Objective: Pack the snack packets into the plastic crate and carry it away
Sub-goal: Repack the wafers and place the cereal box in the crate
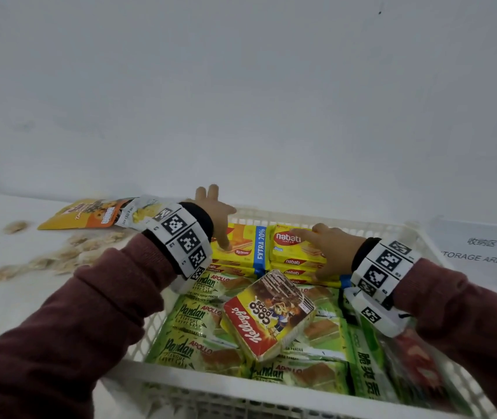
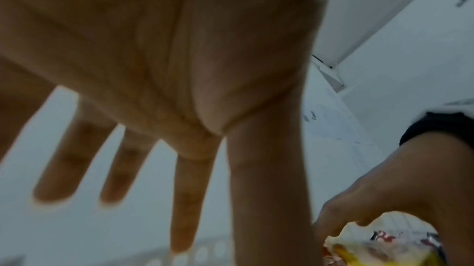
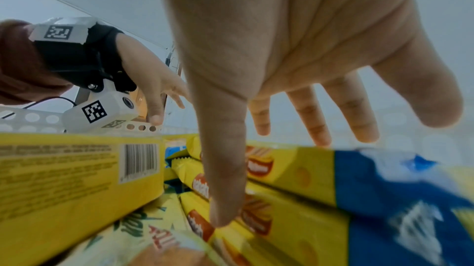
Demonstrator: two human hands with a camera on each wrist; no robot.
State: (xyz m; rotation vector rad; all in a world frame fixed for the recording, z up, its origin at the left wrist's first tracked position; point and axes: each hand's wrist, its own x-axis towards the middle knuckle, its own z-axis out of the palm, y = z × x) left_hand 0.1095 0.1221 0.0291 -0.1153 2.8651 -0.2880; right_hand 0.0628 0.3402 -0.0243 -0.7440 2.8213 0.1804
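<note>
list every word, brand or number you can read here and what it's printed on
"Kellogg's COCO pops": cereal box lying on the packets in the crate.
"nabati WAFER": yellow wafer packs.
"EXTRA 20%": blue band on the wafer packs.
"APOLLO Pandan Flavour Layer Cake": green cake packets.
"STORAGE AREA", first letter hidden, under Chinese characters: paper sign right of the crate.
Unreadable: orange pouch, barcode panel, green packet's Chinese text.
</note>
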